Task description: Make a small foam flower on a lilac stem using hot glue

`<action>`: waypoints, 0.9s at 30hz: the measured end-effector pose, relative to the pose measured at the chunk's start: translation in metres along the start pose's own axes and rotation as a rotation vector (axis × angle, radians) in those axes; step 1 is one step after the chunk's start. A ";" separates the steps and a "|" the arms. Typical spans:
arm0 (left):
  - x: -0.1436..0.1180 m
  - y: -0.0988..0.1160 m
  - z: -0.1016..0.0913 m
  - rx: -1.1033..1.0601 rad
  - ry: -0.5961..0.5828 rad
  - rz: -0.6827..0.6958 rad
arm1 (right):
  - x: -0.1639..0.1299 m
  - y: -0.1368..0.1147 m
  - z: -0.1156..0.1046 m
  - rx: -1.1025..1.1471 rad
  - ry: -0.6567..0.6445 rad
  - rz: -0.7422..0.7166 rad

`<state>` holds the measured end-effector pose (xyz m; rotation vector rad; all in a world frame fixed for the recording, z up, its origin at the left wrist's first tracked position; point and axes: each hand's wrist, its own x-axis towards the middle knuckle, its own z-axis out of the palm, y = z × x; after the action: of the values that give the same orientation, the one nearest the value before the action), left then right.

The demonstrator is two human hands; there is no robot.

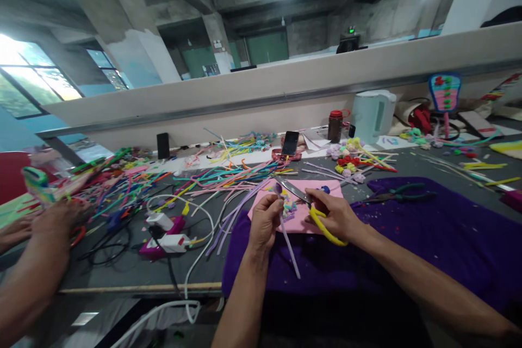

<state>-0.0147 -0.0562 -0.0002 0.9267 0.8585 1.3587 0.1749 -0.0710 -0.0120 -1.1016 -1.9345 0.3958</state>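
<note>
Half-hidden scissors (310, 204) behind right hand (332, 215)

A white kettle (373, 114) stands far right on the counter (122, 266), a brown jar (335, 125) just left of it. A phone (290, 143) leans mid-far. Pliers (402, 193) lie on the purple cloth (457, 228). A white power strip (169, 234) sits near left, beside a heap of coloured stems (122, 182).

I see yellow-handled scissors (316, 212), a lilac stem (289, 242), a pink sheet (302, 217) and a purple cloth (448, 234).
</note>
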 end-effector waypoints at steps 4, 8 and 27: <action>0.001 0.006 -0.002 -0.130 -0.057 -0.083 | 0.003 -0.008 0.001 0.425 -0.034 0.181; 0.004 0.005 -0.002 -0.198 -0.048 -0.187 | 0.007 -0.013 0.008 0.805 -0.124 0.399; 0.006 -0.010 -0.005 -0.147 -0.082 -0.096 | 0.024 -0.042 0.046 0.983 -0.068 0.393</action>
<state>-0.0149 -0.0495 -0.0108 0.8114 0.7218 1.2748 0.1096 -0.0693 -0.0005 -0.7681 -1.2584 1.4235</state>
